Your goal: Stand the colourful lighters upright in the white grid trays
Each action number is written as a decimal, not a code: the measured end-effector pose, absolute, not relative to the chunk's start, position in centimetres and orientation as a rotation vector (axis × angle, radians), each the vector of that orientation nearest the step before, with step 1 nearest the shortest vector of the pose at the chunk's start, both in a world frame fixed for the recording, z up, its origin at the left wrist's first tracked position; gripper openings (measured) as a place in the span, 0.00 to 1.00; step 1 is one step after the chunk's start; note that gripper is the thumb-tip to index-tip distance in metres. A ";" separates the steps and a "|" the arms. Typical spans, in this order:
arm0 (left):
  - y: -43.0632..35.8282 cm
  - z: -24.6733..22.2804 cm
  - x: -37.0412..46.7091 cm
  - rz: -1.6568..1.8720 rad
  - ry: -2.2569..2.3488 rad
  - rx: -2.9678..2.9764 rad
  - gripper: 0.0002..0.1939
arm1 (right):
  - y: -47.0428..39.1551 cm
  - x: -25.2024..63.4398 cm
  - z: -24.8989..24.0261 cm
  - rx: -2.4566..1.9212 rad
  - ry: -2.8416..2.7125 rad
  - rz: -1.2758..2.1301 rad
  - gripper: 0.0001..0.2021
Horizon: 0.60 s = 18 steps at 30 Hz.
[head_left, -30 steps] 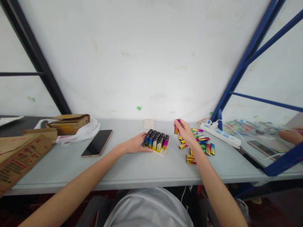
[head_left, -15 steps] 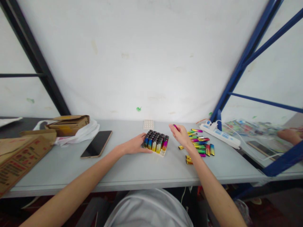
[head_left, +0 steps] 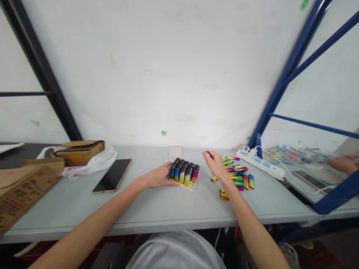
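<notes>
Several black-topped, shiny coloured lighters point(head_left: 183, 172) stand in rows in a white tray point(head_left: 192, 187), with bare slots at its near right corner. My left hand point(head_left: 162, 175) rests at the tray's left side, fingers behind and thumb along the front edge, gripping it. To the right of the tray, my right hand point(head_left: 213, 163) is closed around a purple lighter point(head_left: 209, 153), held above the table. Loose metallic sleeves or lighters point(head_left: 238, 179) in many colours lie beside and beyond my right wrist; my forearm partly hides them.
A second white tray point(head_left: 175, 151) lies near the wall. Left are a phone point(head_left: 112, 175), a white plastic bag point(head_left: 101, 158), a small box point(head_left: 81, 151) and a large cardboard box point(head_left: 28, 186). At right, a power strip point(head_left: 260, 164); beyond the blue frame point(head_left: 276, 97), another person's hand point(head_left: 343, 163).
The view has tilted slightly, so the table sits lower in it. My right hand has shifted a little rightward with the purple lighter. My left hand stays at the tray.
</notes>
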<state>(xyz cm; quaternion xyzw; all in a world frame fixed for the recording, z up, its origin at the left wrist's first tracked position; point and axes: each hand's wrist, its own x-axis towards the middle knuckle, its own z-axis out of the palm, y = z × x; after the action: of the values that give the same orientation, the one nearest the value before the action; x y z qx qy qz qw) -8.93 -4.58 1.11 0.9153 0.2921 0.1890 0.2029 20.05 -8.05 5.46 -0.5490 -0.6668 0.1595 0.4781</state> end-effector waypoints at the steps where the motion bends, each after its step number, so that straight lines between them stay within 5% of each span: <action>1: -4.5 1.1 -8.9 0.520 0.824 2.556 0.33 | -8.0 20.1 5.4 -1.335 -1.639 0.378 0.22; 18: -4.1 0.6 -9.0 0.583 0.825 2.527 0.35 | -12.2 20.8 10.6 -1.059 -2.021 0.523 0.17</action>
<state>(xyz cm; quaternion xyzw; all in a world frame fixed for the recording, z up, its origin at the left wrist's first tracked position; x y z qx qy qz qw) -9.01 -4.11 0.60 0.9082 0.2964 0.2096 0.2084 20.80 -12.18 10.65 -0.4166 -0.7951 0.2056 0.3898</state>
